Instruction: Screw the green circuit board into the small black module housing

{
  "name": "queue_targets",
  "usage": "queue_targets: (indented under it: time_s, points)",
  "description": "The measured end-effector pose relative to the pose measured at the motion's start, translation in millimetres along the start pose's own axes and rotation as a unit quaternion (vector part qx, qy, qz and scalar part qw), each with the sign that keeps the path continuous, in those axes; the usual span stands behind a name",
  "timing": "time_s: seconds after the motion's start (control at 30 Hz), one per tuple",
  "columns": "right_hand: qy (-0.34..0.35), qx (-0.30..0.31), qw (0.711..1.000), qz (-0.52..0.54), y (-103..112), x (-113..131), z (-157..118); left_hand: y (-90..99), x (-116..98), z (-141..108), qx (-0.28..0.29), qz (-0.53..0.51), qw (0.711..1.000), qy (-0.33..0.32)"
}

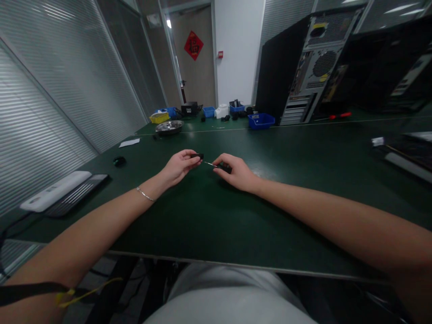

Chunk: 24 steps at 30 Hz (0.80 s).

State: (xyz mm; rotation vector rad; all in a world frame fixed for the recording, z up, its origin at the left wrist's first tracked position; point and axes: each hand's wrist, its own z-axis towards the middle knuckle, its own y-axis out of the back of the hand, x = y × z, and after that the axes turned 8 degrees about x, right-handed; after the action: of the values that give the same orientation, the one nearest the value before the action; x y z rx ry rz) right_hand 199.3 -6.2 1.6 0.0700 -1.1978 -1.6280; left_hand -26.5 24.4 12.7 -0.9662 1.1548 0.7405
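Just above the middle of the green table, my left hand (182,166) pinches a small dark block-like piece (199,156) between thumb and fingers; its exact kind is too small to tell. My right hand (238,172) is closed around the dark handle of a screwdriver (211,164). Its thin metal shaft points left toward the dark piece. The tip ends close to that piece, and I cannot tell whether they touch. Most of the screwdriver's handle is hidden by my right fingers.
On the green table (219,225), a metal bowl (169,127), yellow tray (159,118) and blue bin (261,120) stand at the back. A computer case (297,72) rises behind on the right, near a red-handled tool (340,115). A keyboard (79,193) and mouse (119,161) lie left.
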Motion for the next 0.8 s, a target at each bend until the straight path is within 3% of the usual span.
queue_targets:
  time_s: [0.4,0.8]
  points:
    - [0.016,0.01,1.0,0.008,1.8,1.8,-0.4,-0.9,0.1,-2.1,0.019,0.033,0.999,-0.006]
    - [0.025,-0.011,1.0,0.002,1.0,0.6,-0.2,-4.4,5.2,-6.6,0.121,0.25,0.961,0.003]
